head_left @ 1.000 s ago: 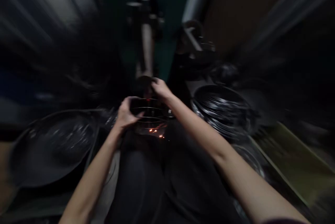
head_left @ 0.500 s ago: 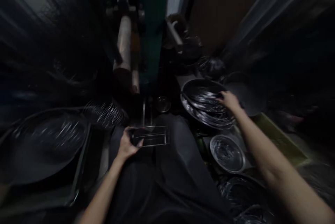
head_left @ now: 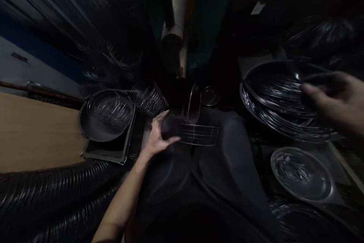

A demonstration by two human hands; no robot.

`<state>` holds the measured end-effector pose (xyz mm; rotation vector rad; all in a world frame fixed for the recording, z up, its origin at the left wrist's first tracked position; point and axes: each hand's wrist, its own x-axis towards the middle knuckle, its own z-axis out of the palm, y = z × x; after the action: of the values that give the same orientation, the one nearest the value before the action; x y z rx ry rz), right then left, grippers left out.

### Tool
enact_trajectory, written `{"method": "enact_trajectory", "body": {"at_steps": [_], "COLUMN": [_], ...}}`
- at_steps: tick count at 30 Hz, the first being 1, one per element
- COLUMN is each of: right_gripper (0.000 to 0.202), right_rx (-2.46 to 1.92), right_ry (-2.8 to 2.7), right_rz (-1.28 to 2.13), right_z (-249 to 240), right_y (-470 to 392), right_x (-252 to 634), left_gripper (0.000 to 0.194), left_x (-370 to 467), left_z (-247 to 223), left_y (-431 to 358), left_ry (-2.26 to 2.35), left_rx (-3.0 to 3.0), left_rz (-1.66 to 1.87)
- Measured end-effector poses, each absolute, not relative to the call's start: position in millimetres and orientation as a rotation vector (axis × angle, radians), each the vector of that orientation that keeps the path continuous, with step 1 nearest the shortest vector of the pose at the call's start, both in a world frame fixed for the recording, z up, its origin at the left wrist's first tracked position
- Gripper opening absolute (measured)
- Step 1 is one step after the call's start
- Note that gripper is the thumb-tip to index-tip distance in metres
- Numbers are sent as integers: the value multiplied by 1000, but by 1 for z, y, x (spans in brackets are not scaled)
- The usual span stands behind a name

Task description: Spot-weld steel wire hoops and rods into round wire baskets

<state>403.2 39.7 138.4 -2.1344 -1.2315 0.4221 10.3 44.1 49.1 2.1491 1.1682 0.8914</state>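
Since half a second ago, the right hand [head_left: 338, 101] has drawn toward the near rim of the wire-ring pan [head_left: 281, 106], fingers loosely open, apparently picking a ring. Left hand [head_left: 159, 135], spread wide, steadies the wire basket frame [head_left: 196, 133] on the lap.

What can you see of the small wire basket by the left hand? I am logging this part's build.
The small wire basket looks like thin bright metal: a low grid wall of horizontal rails and short upright bars, with a tall wire loop rising from its back edge. It sits upright on the person's dark-clothed lap, in front of the dim machine. The left hand is at its left end, fingers spread; actual contact is unclear. Nothing shows inside it.
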Motion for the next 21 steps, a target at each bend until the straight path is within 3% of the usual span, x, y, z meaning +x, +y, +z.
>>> {"method": "enact_trajectory", "body": {"at_steps": [2,4,6,9,13,16,21], "right_gripper": [10,23,33,32,28,36,43], "right_rx": [-1826,-1511,-1313,-1193,-1307,-1524,-1454], "right_ry": [-849,-605,-512,-476,-748,-1069,-1135], "right_rz": [754,1021,1203,1324,1235,1168,1259], "right_z": [164,182,191,187,153,116,79], "right_y": [49,68,89,110,97,67,58], "right_x": [369,339,314,291,286,284,266], "left_gripper": [45,34,30,29,30,30,27], "left_x": [37,78,118,154,150,140,141], "left_z": [92,125,144,149,141,129,103], "left_y": [48,57,71,93,116,128,135], "left_ry": [1070,900,761,652,710,777,873], "left_rx": [2083,2023,1924,1728,1486,1384,1497], "left_rz": [917,818,661,476,539,591,589]}}
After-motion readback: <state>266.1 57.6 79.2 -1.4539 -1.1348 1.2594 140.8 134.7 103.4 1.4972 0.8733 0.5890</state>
